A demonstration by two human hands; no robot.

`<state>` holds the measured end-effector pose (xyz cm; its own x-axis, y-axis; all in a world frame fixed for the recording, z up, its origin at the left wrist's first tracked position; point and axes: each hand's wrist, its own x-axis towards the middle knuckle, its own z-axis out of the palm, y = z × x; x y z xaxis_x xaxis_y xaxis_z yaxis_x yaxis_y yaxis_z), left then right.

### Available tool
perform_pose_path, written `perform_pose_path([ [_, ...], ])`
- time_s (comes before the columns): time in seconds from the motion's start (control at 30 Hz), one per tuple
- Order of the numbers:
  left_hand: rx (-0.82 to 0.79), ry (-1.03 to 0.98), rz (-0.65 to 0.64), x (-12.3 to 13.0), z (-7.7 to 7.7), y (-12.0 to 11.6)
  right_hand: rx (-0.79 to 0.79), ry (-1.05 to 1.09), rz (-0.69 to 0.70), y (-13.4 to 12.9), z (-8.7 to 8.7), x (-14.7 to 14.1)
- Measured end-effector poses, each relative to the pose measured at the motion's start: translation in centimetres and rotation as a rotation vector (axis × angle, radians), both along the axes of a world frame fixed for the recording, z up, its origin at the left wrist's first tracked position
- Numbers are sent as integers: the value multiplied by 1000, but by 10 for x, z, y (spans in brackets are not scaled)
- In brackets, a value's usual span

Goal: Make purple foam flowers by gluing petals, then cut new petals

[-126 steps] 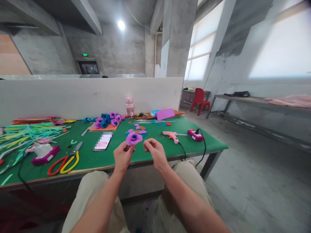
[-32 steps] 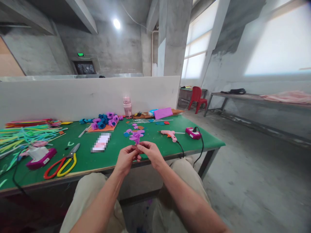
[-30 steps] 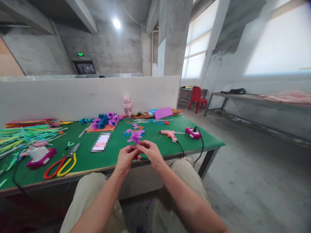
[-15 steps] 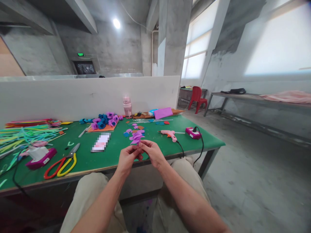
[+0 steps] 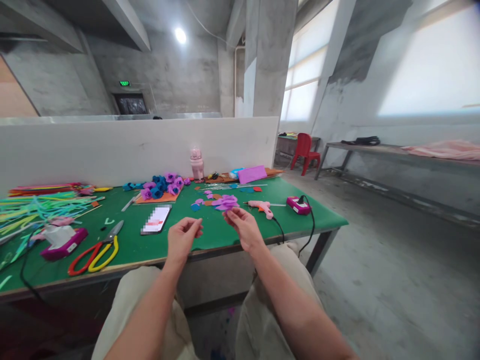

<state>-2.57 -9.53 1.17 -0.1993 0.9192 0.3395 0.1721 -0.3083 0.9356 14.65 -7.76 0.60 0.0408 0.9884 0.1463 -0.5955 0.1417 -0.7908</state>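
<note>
My right hand (image 5: 245,227) pinches a purple paper flower (image 5: 226,202) from below, its petals spread above the fingertips. Apart from it on the left, my left hand (image 5: 183,239) is closed with thumb and fingers together; whether anything is between them I cannot make out. Behind the flower lie cut felt-like pieces (image 5: 200,202) in purple, blue and brown. A pink glue gun (image 5: 262,208) rests on the table just right of the flower, with a cord running off the front edge.
The green table (image 5: 225,240) carries scissors (image 5: 98,252) with red and yellow handles, a phone (image 5: 157,220), finished blue and purple flowers (image 5: 165,186), coloured strips (image 5: 41,205), a pink bottle (image 5: 196,164) and two magenta boxes, one at right (image 5: 298,205). A white partition (image 5: 112,150) stands behind.
My hands have come apart. The flower has gone to the right in my right hand, while my left hand has drawn away to the left.
</note>
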Motion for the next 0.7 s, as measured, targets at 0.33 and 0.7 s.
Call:
perform_pose_path([
  [0.33,-166,-75,-161,-19,14,-17,89,-156,-37,-2,1,16],
  [0.7,-271,-322,-424,7,-6,-35,53,-146,209,-30,-7,-42],
])
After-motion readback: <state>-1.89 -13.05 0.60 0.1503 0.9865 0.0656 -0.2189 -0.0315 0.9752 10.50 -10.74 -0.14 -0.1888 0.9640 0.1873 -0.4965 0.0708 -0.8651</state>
